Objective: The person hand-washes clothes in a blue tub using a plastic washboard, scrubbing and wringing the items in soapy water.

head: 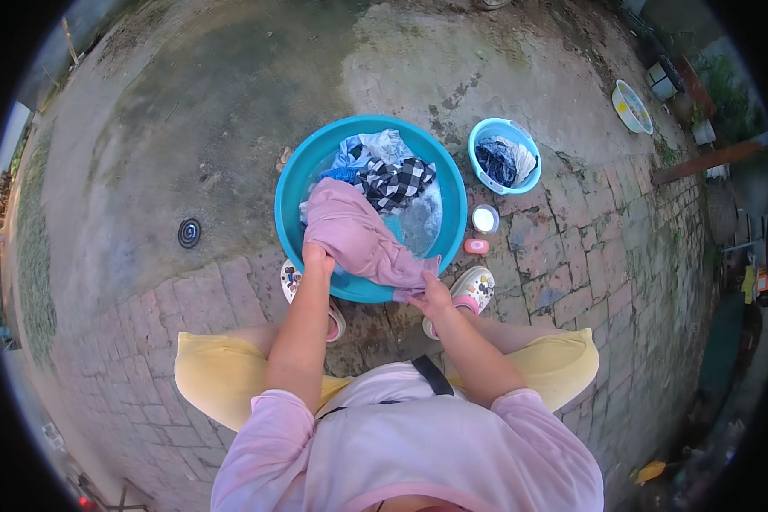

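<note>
A large teal plastic basin (454, 192) stands on the ground between my feet. Across its near side stretches a wet pink cloth garment (358, 233). My left hand (318, 257) grips its left part inside the basin. With my right hand (432, 294) I hold the garment's other end at the near right rim. Behind it a black-and-white checked cloth (393, 182) lies against light blue clothes (374, 146). Sudsy water (422, 221) shows at the basin's right; the garment hides part of the basin's inside.
Right of the basin are a light blue basket (504, 190) with dark and white clothes, a round tub of white matter (484, 219) and a pink soap-like piece (476, 246). A black coil (189, 233) lies on the left. Another pale basin (632, 107) stands far right.
</note>
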Action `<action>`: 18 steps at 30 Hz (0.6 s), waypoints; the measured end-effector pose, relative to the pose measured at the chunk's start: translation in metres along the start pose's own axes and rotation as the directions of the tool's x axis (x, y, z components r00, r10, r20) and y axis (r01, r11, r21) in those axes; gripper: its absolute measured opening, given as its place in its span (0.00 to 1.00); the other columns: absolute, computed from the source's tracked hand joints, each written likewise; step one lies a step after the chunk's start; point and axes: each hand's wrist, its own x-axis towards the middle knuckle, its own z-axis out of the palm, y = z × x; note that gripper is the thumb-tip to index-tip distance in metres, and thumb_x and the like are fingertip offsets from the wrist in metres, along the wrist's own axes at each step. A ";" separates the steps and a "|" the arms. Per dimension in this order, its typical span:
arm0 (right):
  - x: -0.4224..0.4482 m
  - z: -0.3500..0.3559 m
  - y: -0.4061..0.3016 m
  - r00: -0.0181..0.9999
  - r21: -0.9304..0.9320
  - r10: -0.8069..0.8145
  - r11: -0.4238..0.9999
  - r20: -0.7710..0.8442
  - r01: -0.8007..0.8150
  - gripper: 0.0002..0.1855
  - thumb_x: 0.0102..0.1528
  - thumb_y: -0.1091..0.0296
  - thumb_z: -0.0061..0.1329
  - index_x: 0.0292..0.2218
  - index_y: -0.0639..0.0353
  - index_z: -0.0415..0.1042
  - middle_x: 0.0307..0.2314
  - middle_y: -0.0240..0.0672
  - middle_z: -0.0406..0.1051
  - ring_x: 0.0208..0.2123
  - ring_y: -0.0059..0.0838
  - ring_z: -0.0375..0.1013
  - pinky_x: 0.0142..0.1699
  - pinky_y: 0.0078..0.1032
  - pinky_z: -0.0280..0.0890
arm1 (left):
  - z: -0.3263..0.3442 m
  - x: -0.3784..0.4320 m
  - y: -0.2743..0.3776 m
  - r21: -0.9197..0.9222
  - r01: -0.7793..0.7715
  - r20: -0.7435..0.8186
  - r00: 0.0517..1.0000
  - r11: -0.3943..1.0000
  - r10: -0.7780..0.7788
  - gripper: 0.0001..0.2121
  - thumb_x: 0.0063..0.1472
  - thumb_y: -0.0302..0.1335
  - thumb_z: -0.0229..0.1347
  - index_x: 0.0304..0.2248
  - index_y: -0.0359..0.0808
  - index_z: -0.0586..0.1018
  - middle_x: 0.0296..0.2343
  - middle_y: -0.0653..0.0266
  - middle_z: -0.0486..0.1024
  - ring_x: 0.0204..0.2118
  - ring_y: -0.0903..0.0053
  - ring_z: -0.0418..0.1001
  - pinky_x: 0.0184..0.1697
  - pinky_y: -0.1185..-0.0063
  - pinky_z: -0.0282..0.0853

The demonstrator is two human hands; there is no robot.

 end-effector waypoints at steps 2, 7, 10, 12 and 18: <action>0.015 -0.015 0.011 1.000 -0.070 -0.017 0.997 0.019 0.018 0.25 0.55 0.56 0.39 0.50 0.60 0.54 0.46 0.38 0.60 0.47 0.37 0.61 0.48 0.43 0.59 | 0.004 0.002 0.004 -0.009 0.015 0.047 0.999 1.000 -0.015 0.16 0.61 0.30 0.39 0.47 0.33 0.64 0.43 0.57 0.68 0.44 0.69 0.68 0.45 0.72 0.67; 0.021 0.002 -0.011 0.975 -0.523 0.005 0.845 0.222 0.115 0.31 0.52 0.50 0.44 0.48 0.64 0.56 0.43 0.40 0.63 0.44 0.35 0.63 0.45 0.35 0.60 | 0.073 -0.023 0.051 -0.003 -0.050 0.156 0.986 0.999 0.050 0.15 0.61 0.28 0.40 0.47 0.32 0.64 0.43 0.58 0.67 0.45 0.70 0.67 0.46 0.74 0.65; 0.029 0.007 -0.033 0.985 -0.613 -0.077 0.775 0.153 0.156 0.30 0.51 0.48 0.45 0.48 0.62 0.57 0.39 0.37 0.64 0.39 0.30 0.65 0.42 0.30 0.61 | 0.132 -0.069 0.073 0.179 -0.292 0.413 0.889 0.939 0.197 0.15 0.60 0.26 0.41 0.47 0.33 0.64 0.44 0.60 0.67 0.45 0.73 0.67 0.47 0.75 0.64; 0.042 0.001 -0.033 0.966 -0.525 -0.229 0.811 0.118 0.257 0.27 0.52 0.50 0.43 0.47 0.59 0.58 0.36 0.35 0.65 0.36 0.27 0.65 0.39 0.27 0.61 | 0.136 -0.077 0.069 0.316 -0.378 0.524 0.834 0.870 0.172 0.19 0.56 0.25 0.47 0.48 0.34 0.63 0.45 0.62 0.66 0.46 0.74 0.65 0.49 0.76 0.61; 0.059 0.002 -0.035 0.788 -0.532 -0.585 0.613 0.192 0.585 0.24 0.53 0.55 0.43 0.47 0.59 0.60 0.38 0.38 0.63 0.36 0.30 0.65 0.42 0.25 0.61 | 0.038 -0.051 0.023 0.705 -0.639 0.707 0.670 0.309 -0.228 0.31 0.46 0.23 0.55 0.52 0.38 0.60 0.48 0.57 0.62 0.51 0.68 0.61 0.54 0.75 0.54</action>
